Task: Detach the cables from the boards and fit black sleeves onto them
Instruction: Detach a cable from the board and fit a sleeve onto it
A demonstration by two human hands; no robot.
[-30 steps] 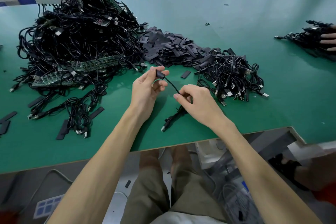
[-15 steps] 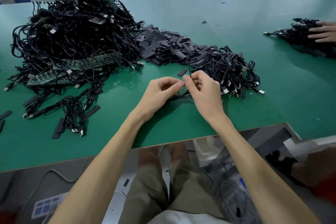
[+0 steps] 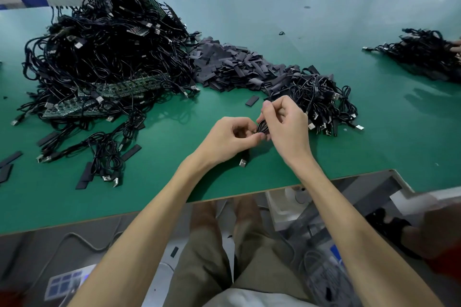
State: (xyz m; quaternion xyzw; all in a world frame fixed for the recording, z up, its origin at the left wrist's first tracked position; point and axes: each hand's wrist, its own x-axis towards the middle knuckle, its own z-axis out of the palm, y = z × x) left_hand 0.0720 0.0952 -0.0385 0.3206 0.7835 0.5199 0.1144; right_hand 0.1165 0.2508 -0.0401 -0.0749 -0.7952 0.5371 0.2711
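A black USB cable (image 3: 262,128), folded into a small bundle, sits between both hands above the green table (image 3: 374,112). My left hand (image 3: 228,138) pinches the bundle from the left, and my right hand (image 3: 287,123) grips it from the right with curled fingers. One silver plug of this cable (image 3: 243,161) hangs down onto the table below my left hand. A big tangle of black cables on green circuit boards (image 3: 107,62) fills the far left. A heap of flat black sleeves (image 3: 229,67) lies behind my hands.
A pile of bundled cables (image 3: 324,104) lies just right of my hands. Loose sleeves and cables (image 3: 104,159) are scattered at the near left. One sleeve (image 3: 252,100) lies alone ahead. Another person's cable pile (image 3: 421,52) is at the far right. The table edge (image 3: 287,188) runs close below my wrists.
The cable was stretched between my hands a second ago. My hands have come together and the cable is now gathered into a small bundle between them.
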